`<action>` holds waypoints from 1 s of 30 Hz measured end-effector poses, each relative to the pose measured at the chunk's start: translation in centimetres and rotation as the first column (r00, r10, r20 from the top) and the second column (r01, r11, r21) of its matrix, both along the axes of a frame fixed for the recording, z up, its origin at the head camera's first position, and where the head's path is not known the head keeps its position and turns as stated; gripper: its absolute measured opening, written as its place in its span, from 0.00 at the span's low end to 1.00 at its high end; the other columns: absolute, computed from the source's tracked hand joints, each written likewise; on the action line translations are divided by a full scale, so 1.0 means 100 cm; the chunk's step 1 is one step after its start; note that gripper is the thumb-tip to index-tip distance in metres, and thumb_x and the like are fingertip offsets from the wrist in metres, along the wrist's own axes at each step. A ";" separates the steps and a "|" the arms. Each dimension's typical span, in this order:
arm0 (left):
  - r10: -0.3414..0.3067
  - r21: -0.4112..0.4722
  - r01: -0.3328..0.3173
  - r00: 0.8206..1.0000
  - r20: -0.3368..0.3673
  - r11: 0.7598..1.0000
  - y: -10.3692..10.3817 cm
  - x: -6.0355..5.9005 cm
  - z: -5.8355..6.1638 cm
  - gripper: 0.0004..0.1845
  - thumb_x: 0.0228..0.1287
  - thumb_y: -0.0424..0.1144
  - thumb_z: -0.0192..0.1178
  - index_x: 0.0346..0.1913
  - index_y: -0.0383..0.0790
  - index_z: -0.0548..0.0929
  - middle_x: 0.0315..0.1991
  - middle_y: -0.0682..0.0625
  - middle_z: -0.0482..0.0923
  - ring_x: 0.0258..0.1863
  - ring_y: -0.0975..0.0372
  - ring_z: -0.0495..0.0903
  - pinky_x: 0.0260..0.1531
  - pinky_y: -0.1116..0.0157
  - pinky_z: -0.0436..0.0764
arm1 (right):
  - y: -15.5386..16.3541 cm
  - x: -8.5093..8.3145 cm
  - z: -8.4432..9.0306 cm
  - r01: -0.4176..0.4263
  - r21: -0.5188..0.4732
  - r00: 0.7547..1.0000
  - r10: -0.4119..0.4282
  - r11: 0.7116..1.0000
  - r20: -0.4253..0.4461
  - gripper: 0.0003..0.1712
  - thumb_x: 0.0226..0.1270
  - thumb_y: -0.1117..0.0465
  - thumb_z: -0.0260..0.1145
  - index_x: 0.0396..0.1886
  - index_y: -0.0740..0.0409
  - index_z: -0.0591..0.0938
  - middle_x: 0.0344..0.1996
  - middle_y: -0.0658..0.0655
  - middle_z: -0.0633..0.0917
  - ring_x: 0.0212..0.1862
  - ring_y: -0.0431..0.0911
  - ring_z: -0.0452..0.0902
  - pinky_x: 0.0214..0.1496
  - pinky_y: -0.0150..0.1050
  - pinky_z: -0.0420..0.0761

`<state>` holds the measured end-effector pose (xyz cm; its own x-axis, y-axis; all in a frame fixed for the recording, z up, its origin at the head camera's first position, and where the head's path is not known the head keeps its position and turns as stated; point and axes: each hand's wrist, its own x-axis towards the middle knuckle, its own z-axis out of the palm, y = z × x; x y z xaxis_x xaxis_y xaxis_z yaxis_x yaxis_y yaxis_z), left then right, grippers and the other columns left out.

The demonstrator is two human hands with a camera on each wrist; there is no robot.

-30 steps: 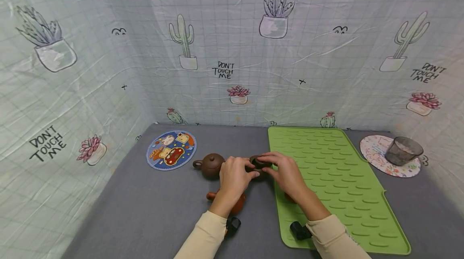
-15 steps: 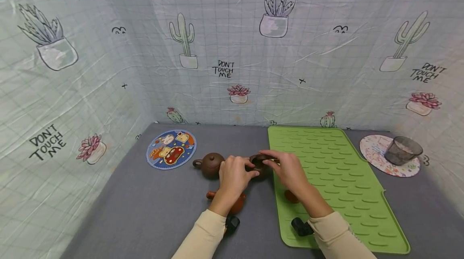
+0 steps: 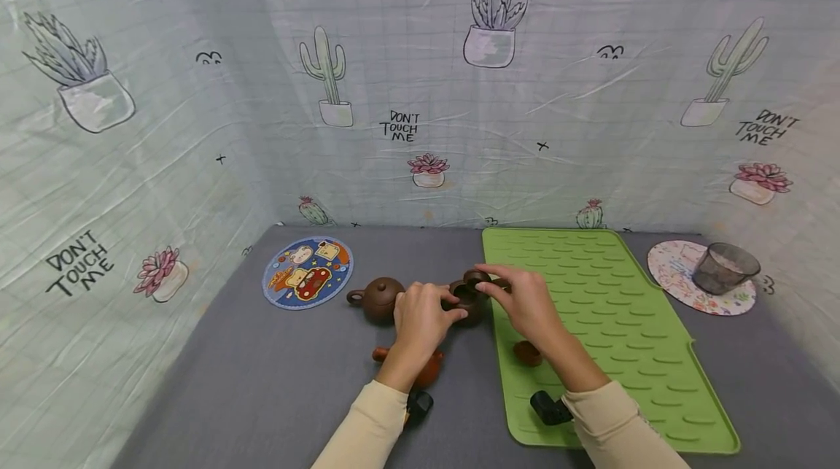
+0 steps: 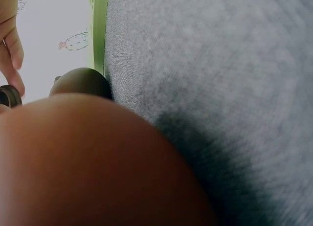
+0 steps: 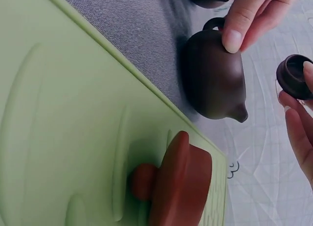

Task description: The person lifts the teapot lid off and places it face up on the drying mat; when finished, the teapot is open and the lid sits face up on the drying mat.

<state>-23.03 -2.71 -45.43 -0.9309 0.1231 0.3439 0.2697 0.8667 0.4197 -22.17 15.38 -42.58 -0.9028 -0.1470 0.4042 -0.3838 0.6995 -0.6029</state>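
Note:
A dark brown teapot stands on the grey cloth at the green mat's left edge, its top uncovered. My left hand pinches its handle, as the right wrist view shows. Between the thumb and fingers of my right hand is the small dark teapot lid, raised over the pot and tilted with its hollow underside showing. In the left wrist view the teapot is mostly hidden behind my hand.
Left of my left hand sits another brown teapot. My left forearm partly covers a reddish teapot. A reddish lid lies knob down on the green mat. A blue round coaster and a smoky cup on a pink coaster flank them.
My right hand has lifted the lid off the teapot's opening and turned it up, moving slightly up and right. The left hand stays on the handle.

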 end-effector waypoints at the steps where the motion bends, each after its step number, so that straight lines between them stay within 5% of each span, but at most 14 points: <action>1: 0.002 0.001 -0.002 1.000 0.001 1.000 0.000 0.000 0.000 0.12 0.45 0.55 0.81 0.34 0.57 0.95 0.49 0.59 0.91 0.35 0.60 0.83 0.29 0.67 0.68 | 0.000 0.000 0.001 0.002 -0.006 1.000 -0.002 1.000 0.001 0.20 0.67 0.59 0.71 0.58 0.52 0.87 0.51 0.61 0.90 0.39 0.51 0.91 0.36 0.41 0.87; 17: 0.008 -0.012 -0.008 1.000 0.004 1.000 -0.002 0.001 0.001 0.13 0.45 0.56 0.81 0.34 0.58 0.94 0.49 0.60 0.91 0.35 0.61 0.83 0.28 0.68 0.62 | 0.005 -0.001 -0.002 -0.011 -0.079 1.000 0.010 0.997 -0.013 0.06 0.65 0.66 0.72 0.39 0.52 0.89 0.46 0.58 0.91 0.35 0.49 0.91 0.35 0.34 0.85; 30: 0.005 0.001 -0.005 1.000 0.014 1.000 -0.001 0.000 0.001 0.13 0.44 0.55 0.81 0.34 0.57 0.95 0.49 0.60 0.91 0.36 0.61 0.83 0.29 0.68 0.59 | 0.010 -0.002 0.006 -0.027 -0.042 0.999 0.026 0.999 -0.031 0.09 0.63 0.64 0.75 0.43 0.54 0.91 0.50 0.58 0.89 0.40 0.52 0.92 0.40 0.41 0.89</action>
